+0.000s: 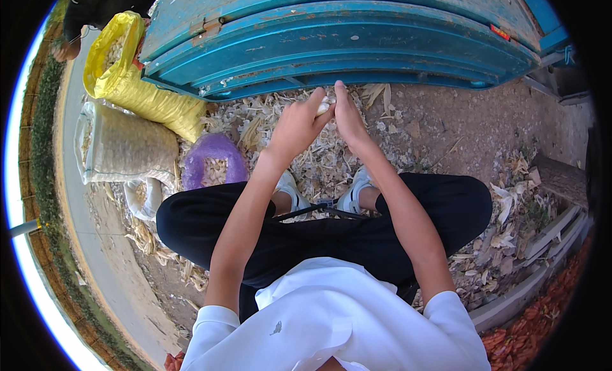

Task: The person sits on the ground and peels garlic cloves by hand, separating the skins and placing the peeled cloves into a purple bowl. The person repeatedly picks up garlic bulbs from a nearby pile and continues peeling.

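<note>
In the head view both my hands meet over the husk-strewn ground, close to the edge of a blue metal truck bed. My left hand (pixel 297 124) is curled around pale garlic cloves (pixel 324 106), which show between its thumb and fingers. My right hand (pixel 349 115) presses against the left one from the right, with its fingers fairly straight and its thumb side up; whether it grips any of the cloves cannot be told. Below the hands lie dry papery skins and stalks (pixel 306 153), between my shoes. A purple mesh sack (pixel 193 165) of peeled-looking cloves stands open to the left.
A yellow sack (pixel 158 98), a white woven sack (pixel 134 143) and a small white bag (pixel 154 203) stand at left. The blue metal panel (pixel 344 45) spans the front. Another person's hand (pixel 67 50) shows upper left. Wooden slats (pixel 550 242) lie at right.
</note>
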The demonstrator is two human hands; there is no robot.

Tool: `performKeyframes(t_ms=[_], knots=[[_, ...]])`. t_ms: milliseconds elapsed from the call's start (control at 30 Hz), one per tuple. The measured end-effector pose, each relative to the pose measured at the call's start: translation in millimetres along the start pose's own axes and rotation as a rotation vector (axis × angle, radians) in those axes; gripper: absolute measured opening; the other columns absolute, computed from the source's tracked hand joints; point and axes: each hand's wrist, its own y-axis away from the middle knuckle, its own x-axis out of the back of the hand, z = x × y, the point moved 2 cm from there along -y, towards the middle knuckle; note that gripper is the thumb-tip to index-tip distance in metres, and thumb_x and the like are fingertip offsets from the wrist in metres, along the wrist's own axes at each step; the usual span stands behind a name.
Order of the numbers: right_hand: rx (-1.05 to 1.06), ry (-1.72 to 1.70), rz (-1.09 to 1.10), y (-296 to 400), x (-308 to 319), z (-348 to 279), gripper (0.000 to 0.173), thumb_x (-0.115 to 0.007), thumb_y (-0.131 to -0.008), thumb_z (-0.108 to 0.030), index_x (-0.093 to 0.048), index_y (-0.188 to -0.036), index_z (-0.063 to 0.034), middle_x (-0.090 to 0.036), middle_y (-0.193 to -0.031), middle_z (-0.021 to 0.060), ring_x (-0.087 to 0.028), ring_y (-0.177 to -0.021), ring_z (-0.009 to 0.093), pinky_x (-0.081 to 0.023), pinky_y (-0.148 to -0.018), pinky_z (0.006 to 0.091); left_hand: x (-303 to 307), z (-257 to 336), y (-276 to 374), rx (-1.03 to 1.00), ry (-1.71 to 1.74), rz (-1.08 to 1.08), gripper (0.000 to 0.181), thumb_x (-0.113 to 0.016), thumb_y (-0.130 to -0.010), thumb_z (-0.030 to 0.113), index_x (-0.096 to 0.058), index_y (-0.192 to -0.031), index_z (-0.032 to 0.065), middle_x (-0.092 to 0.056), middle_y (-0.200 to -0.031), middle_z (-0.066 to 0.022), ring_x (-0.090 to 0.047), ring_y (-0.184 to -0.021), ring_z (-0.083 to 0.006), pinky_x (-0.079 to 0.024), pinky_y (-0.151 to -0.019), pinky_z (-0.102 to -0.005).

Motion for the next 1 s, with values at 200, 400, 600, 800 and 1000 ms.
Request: performKeyframes(t_ms=[200, 400, 600, 800, 1000], knots=[[0.342, 0.185, 0.021, 5, -2, -13, 0.081, -0.012, -0.101, -0.061, -0.058, -0.08, 0.0024, -0.06, -0.075, 0.0193, -0.058, -0.076, 0.038, -0.043, -0.074, 0.048, 9, 2, -4, -0.055, 0.138, 0.037, 0.022, -0.062, -0.092, 0.021, -0.054, -0.103, 0.0039, -0.061, -0.072, -0.0252, -0.061, -0.07, -0.0437, -0.046, -0.057, -0.047], [0.647, 0.173, 0.112, 12, -6, -21, 0.052, -0.031, -0.107, -0.038, -0.066, -0.106, -0.0006, -0.07, -0.092, 0.0155, -0.066, -0.083, 0.031, -0.049, -0.072, 0.0398, -34, -18, -9, 0.446, 0.989, 0.185, 0.022, -0.05, -0.1, 0.026, -0.059, -0.104, 0.0056, -0.06, -0.072, -0.0055, -0.058, -0.054, -0.0158, -0.042, -0.044, -0.0266], [0.323, 0.457, 0.141, -6, 8, -3, 0.048, -0.037, -0.103, -0.041, -0.065, -0.114, -0.0032, -0.068, -0.102, 0.0176, -0.066, -0.092, 0.034, -0.049, -0.08, 0.0413, -27, -57, 6, 0.729, 2.004, 0.12, 0.017, -0.05, -0.097, 0.025, -0.052, -0.104, 0.009, -0.058, -0.081, -0.0069, -0.057, -0.06, -0.0147, -0.037, -0.037, -0.0204], [0.303, 1.093, -0.046, 7, 1, 20, 0.058, -0.05, -0.096, -0.043, -0.045, -0.142, -0.0081, -0.035, -0.15, 0.0218, -0.046, -0.13, 0.041, -0.045, -0.099, 0.0529, 36, -105, 23, 0.973, 2.093, 0.62, 0.014, -0.054, -0.094, 0.015, -0.053, -0.098, 0.0018, -0.059, -0.092, -0.0168, -0.063, -0.08, -0.0246, -0.056, -0.054, -0.0253], [0.387, 0.952, -0.305, 41, -23, -17, 0.061, -0.051, -0.096, -0.042, -0.043, -0.144, -0.006, -0.028, -0.154, 0.0241, -0.035, -0.137, 0.044, -0.031, -0.112, 0.0504, 278, -178, 5, 0.478, 1.899, 0.777, 0.042, -0.053, -0.096, 0.021, -0.038, -0.125, -0.0057, -0.053, -0.112, -0.0274, -0.063, -0.091, -0.0323, -0.062, -0.066, -0.0327]])
